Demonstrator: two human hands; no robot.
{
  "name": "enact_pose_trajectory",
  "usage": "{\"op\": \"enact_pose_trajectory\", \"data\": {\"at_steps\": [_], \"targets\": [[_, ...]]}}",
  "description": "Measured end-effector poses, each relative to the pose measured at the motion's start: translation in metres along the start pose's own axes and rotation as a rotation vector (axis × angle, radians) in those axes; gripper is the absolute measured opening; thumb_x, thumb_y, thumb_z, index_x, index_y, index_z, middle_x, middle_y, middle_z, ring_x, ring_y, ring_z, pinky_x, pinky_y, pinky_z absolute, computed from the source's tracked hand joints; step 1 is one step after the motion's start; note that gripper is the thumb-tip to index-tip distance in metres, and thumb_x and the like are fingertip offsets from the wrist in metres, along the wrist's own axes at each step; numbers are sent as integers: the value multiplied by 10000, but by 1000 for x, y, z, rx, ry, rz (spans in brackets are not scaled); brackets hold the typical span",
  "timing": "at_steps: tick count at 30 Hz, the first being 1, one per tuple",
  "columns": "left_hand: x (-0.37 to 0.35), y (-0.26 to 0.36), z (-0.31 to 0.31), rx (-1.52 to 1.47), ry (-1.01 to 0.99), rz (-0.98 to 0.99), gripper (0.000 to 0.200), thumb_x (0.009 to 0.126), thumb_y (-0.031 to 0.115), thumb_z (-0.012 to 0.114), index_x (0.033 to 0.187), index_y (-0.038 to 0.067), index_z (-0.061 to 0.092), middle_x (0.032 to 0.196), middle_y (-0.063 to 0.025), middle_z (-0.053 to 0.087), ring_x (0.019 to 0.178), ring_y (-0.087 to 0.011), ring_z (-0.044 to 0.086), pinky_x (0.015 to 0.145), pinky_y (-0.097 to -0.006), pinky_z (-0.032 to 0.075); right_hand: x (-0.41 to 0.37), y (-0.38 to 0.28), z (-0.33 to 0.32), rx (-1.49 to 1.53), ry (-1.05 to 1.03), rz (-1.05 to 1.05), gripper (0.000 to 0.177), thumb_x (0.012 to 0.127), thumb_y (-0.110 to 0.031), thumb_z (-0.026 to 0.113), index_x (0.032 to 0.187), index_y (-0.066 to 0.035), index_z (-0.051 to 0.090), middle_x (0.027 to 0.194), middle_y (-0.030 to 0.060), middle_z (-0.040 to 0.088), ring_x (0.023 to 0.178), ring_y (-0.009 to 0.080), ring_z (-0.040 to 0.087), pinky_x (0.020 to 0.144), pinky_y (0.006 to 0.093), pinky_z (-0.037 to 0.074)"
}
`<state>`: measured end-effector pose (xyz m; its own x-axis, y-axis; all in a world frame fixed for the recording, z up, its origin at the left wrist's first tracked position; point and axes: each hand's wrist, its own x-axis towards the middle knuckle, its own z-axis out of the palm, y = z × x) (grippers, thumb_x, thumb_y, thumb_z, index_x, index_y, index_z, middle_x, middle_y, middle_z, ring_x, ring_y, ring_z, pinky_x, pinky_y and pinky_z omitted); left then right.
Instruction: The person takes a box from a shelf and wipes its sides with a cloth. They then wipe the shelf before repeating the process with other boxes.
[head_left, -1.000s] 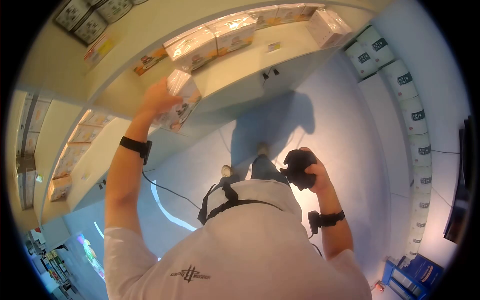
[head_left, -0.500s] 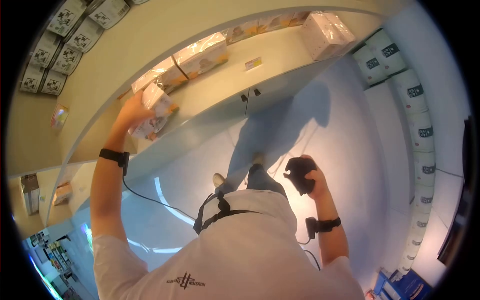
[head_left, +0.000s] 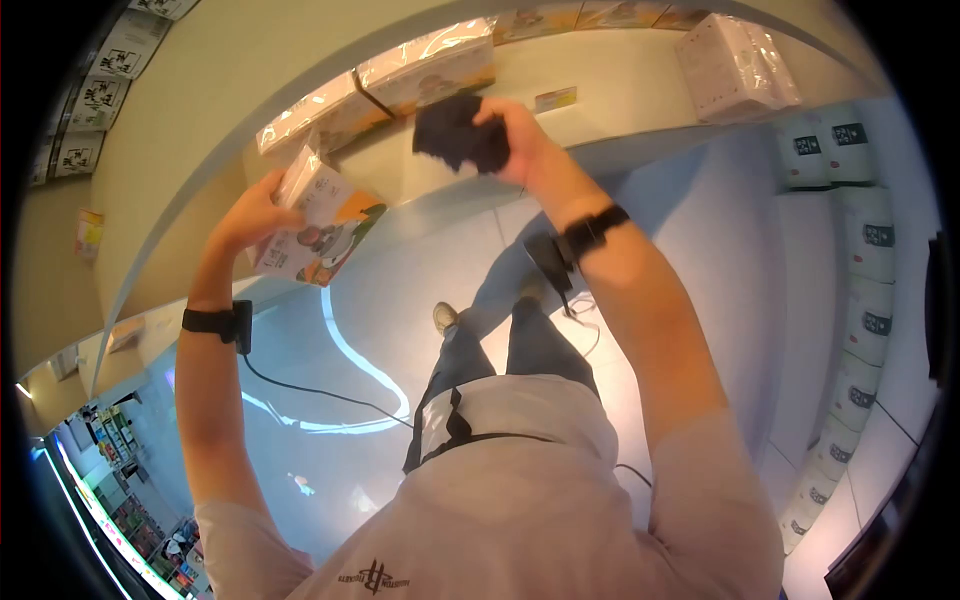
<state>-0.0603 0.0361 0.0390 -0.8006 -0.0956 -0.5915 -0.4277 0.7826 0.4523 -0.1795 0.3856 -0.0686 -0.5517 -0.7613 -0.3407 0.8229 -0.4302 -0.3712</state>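
Note:
A white carton with orange and green food pictures (head_left: pixel 325 225) is gripped at its left side by my left hand (head_left: pixel 252 212). It is tilted in front of the shelf's edge, its printed face toward me. My right hand (head_left: pixel 520 145) is closed on a crumpled black cloth (head_left: pixel 458 132), held up to the right of the carton and in front of the shelf. Behind both hands, wrapped cartons of a similar kind (head_left: pixel 425 75) stand in a row on the shelf (head_left: pixel 600 85).
A pinkish wrapped pack (head_left: pixel 735 70) stands farther right on the shelf, beyond a small price tag (head_left: pixel 556 98). Labelled white packs (head_left: pixel 870 235) line the right side. Dark-labelled packs (head_left: pixel 130 45) fill the upper left. A black cable (head_left: pixel 320 393) runs from my left wrist strap.
My right hand has risen from low on the right to the shelf with the black cloth. The carton in my left hand has turned to show more of its printed face.

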Motion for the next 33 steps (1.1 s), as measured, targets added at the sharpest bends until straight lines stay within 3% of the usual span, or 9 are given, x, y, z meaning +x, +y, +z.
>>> {"op": "enact_pose_trajectory", "data": {"at_steps": [5,7,11,19,21,25,27,31,33], "targets": [[7,-9,8,-11,93,62,769,640,185,758,1357,57,513,1162,-142,645,1054,-254,625,951,-351,473,46,6,-8,-5,-11,-95,319,771,-176,555,1039,-14,615,938,129,657,750,271,642,622,394,527],[7,-11,7,-12,130,62,772,644,190,756,1364,61,510,1168,-145,644,1053,-256,625,951,-350,471,55,13,1,34,46,-171,437,780,-203,567,1183,-34,582,1050,146,649,836,280,628,634,396,492],[4,-4,5,12,143,112,739,646,250,756,1320,38,539,1156,-179,650,1057,-296,642,931,-373,490,56,14,14,44,57,-187,305,764,-177,569,1025,-25,606,934,113,648,762,264,623,634,393,495],[-9,-10,3,-12,110,127,760,659,210,761,1360,47,515,1150,-158,655,1050,-264,633,938,-356,485,34,14,4,-97,20,-66,315,769,-216,586,1044,-65,621,894,125,663,740,268,639,593,396,488],[-23,-16,1,-4,113,102,736,668,180,764,1350,41,524,1138,-156,659,1046,-260,638,932,-352,491,6,26,17,-229,233,-13,439,803,-233,581,1170,7,599,1125,180,669,874,281,670,574,365,527],[-75,-33,17,39,153,253,685,697,175,768,1328,35,544,1149,-141,660,1030,-223,646,879,-338,513,-86,63,25,-84,88,-10,546,818,-230,562,1276,69,553,1279,227,632,1007,312,685,700,350,597],[-95,-63,34,-580,93,390,683,714,108,752,1355,28,530,1153,-122,663,1047,-217,648,901,-344,522,-135,86,39,-96,196,-76,563,819,-212,570,1299,81,528,1287,246,619,1040,356,671,797,382,606],[-125,-117,66,-1296,-320,305,654,782,189,702,1360,-44,501,1137,-141,684,988,-268,689,861,-404,569,-203,139,75,-22,313,-261,412,868,-180,603,1235,-1,547,1200,254,628,1075,381,649,848,474,602],[-139,-111,96,-1500,-365,314,623,790,237,682,1329,-39,534,1159,-157,690,980,-287,698,864,-416,574,-226,151,90,-119,221,-261,387,860,-204,630,1192,-19,558,1158,238,641,1068,365,652,929,442,554]]}}
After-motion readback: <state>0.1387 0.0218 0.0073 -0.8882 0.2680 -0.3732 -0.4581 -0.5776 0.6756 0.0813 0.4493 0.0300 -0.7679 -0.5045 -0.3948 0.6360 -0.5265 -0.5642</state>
